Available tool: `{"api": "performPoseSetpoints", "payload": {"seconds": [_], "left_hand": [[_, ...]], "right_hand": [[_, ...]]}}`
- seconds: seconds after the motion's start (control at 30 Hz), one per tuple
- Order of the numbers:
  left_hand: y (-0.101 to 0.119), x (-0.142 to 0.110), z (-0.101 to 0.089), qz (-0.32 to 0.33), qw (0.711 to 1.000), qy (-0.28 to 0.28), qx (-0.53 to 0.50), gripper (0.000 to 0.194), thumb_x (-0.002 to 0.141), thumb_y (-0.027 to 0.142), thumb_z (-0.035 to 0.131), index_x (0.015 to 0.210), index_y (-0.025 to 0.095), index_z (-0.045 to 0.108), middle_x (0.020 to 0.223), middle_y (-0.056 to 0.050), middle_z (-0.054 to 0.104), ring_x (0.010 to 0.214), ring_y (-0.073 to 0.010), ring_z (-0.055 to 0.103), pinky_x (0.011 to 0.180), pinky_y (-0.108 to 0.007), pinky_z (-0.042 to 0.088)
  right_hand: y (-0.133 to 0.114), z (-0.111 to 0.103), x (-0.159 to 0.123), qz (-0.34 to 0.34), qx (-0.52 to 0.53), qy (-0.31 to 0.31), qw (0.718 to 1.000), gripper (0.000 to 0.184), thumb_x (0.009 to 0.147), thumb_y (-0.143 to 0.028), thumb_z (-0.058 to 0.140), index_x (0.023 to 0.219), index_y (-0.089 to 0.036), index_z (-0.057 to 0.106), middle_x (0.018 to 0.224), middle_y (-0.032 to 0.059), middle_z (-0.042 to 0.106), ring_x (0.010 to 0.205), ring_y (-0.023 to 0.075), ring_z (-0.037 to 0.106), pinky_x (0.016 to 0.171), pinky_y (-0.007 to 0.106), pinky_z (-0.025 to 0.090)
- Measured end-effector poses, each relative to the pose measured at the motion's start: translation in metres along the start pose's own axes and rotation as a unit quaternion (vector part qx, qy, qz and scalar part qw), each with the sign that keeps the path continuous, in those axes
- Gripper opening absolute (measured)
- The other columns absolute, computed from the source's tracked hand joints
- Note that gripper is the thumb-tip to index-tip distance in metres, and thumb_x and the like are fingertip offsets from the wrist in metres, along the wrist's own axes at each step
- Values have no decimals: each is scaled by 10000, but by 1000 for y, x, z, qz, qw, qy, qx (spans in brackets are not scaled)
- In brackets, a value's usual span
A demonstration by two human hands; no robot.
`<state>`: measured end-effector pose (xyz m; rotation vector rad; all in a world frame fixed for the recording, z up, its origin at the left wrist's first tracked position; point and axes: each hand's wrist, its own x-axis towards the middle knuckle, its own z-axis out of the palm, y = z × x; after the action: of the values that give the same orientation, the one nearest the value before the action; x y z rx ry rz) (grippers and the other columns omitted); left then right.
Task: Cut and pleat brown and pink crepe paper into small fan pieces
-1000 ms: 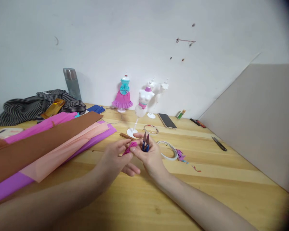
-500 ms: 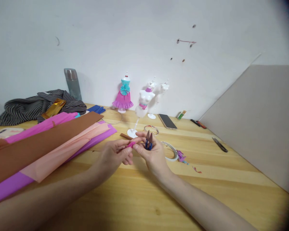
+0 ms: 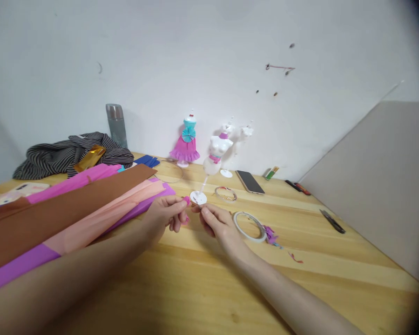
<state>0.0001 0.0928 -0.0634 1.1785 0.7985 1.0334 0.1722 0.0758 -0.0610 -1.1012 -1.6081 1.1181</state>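
My left hand [image 3: 165, 213] is closed in a pinch on a small piece of bright pink crepe paper [image 3: 186, 200]. A bit of the same pink shows below its fingers. Just to the right, my right hand [image 3: 218, 224] is closed around the small scissors; their handles are hidden in the palm, and only a dark thin tip shows near the pink paper. Right behind the fingertips stands a white mini dress form [image 3: 214, 158] with a pink band at its waist. Its round base [image 3: 198, 197] is partly covered by my fingers.
Crepe paper sheets and a brown strip [image 3: 91, 200] lie at left, before a striped cloth [image 3: 52, 156] and a bottle [image 3: 116, 125]. A dressed form [image 3: 185, 144] stands behind. Rightward are a tape roll [image 3: 234, 225], paper scraps [image 3: 271, 236], a phone [image 3: 250, 182] and a cutter [image 3: 332, 221].
The scissors, blades upright in my right hand before, have turned down and are now mostly hidden. My hands have drawn slightly apart, the pink paper staying in the left. The view has shifted slightly left.
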Motion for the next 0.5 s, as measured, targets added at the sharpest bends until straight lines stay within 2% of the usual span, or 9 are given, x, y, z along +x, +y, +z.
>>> {"api": "performPoseSetpoints", "payload": {"seconds": [0.23, 0.5], "left_hand": [[4, 0, 2, 24, 996, 23, 83, 319, 742, 426, 633, 623, 134, 586, 510, 38, 553, 344, -42, 471, 350, -163, 295], [4, 1, 2, 20, 989, 62, 130, 343, 763, 424, 590, 591, 129, 558, 496, 31, 538, 340, -40, 457, 352, -162, 295]], "right_hand": [[3, 1, 0, -24, -36, -32, 999, 414, 852, -512, 460, 598, -186, 433, 548, -36, 365, 521, 100, 337, 482, 248, 243], [8, 4, -1, -26, -23, -24, 999, 394, 860, -495, 487, 613, -190, 461, 554, -31, 378, 515, 106, 340, 462, 247, 218]]}}
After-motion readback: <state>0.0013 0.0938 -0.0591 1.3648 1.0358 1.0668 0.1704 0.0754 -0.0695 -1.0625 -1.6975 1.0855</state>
